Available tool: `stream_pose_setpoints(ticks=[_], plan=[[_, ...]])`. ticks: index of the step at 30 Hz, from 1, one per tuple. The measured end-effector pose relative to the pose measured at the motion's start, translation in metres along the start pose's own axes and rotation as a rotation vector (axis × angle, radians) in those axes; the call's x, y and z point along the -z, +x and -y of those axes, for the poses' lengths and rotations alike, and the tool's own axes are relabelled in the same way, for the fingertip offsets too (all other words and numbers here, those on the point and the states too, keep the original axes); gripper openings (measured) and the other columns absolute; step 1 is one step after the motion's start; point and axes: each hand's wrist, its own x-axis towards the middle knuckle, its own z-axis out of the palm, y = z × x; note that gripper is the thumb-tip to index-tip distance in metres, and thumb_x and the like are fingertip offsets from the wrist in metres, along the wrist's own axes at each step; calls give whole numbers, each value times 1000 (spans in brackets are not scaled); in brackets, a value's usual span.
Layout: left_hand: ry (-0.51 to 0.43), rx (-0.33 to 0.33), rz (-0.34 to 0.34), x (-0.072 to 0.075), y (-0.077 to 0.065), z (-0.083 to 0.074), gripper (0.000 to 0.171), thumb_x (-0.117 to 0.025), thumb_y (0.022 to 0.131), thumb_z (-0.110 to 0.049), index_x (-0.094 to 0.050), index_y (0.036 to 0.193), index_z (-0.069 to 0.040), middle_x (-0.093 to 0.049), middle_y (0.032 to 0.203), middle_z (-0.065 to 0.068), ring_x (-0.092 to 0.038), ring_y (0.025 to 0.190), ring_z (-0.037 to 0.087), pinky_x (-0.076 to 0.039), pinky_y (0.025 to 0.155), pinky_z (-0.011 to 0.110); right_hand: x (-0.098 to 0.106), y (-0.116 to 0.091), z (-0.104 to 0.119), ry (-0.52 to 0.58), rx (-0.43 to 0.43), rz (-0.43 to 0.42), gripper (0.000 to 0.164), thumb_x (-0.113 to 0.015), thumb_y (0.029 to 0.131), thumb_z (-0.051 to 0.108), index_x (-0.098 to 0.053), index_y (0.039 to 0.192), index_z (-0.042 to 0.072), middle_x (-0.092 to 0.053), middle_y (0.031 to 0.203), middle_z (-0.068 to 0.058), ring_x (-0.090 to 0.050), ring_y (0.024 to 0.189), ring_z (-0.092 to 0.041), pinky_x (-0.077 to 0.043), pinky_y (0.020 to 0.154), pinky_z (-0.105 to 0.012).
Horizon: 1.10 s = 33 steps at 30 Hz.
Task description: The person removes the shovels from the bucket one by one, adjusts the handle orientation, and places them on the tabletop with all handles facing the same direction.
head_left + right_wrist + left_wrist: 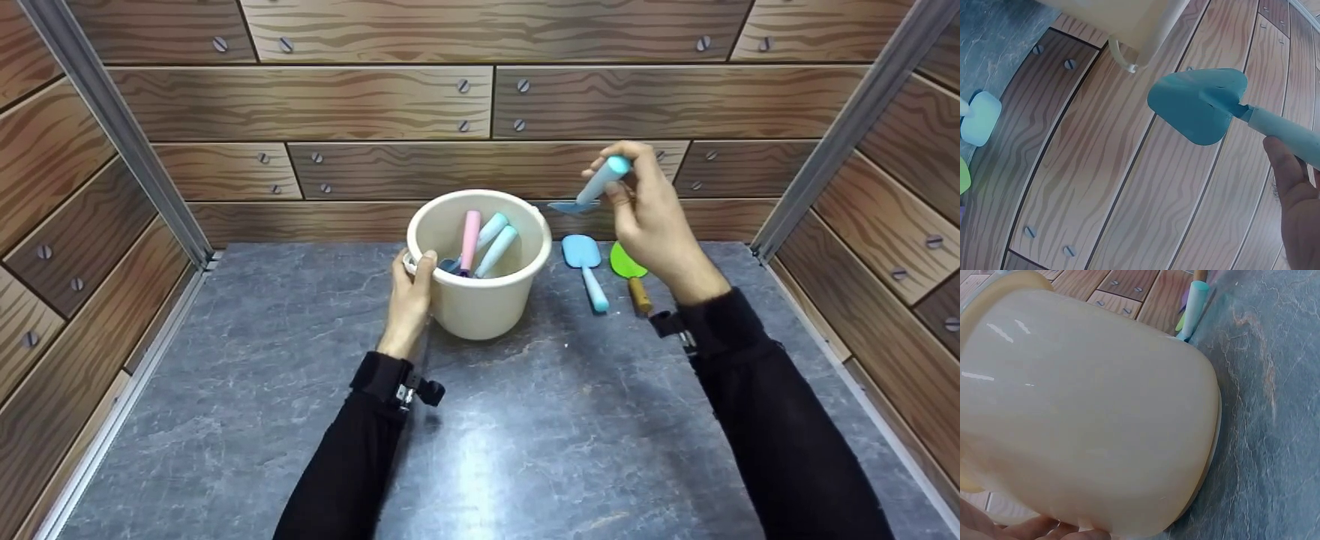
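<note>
A cream bucket [484, 309] stands upright on the table, and my left hand [407, 304] grips its left rim, thumb at the top edge and fingers on the outside wall. My right hand [654, 217] holds a small blue garden trowel [1199, 107] by its light blue handle, raised to the right of the bucket. In the head view the trowel's blade points left, close to the bucket's rim. Inside the bucket lean a pink-handled tool [469, 238] and two tools with light blue handles [496, 251]; their lower ends are mostly hidden.
Right of the bucket a light blue toy shovel [583, 253] lies on the grey table [247, 390]. Beside it is a green tool with a brown handle [640, 295], partly behind my right hand. Wood-patterned walls [390, 101] close off the back and both sides.
</note>
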Motion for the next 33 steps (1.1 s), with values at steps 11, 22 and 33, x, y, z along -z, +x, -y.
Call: stream_pose_setpoints(ticks=[11, 22, 33], plan=[[31, 6, 8, 1, -1, -2, 84, -61, 116, -46, -30, 181, -3, -42, 185, 29, -44, 173, 44, -32, 148, 58, 10, -22, -12, 23, -23, -51, 31, -53, 117, -8, -49, 148, -13, -68, 140, -29, -74, 134, -5, -61, 109, -15], [80, -2, 13, 2, 0, 0, 85, -58, 116, -46, -27, 182, -2, -39, 186, 31, -42, 174, 47, -30, 148, 59, 17, -48, -20, 99, -107, -68, 32, -50, 118, -8, -46, 149, -13, -67, 141, -18, -72, 132, 1, -65, 109, -19], [85, 12, 0, 2, 0, -1, 84, -59, 117, -46, -29, 182, -4, -40, 187, 29, -41, 174, 47, -29, 148, 60, 13, -72, -31, 102, -99, -55, 32, -53, 116, -9, -47, 147, -15, -69, 138, -19, -71, 129, 6, -60, 114, -14]])
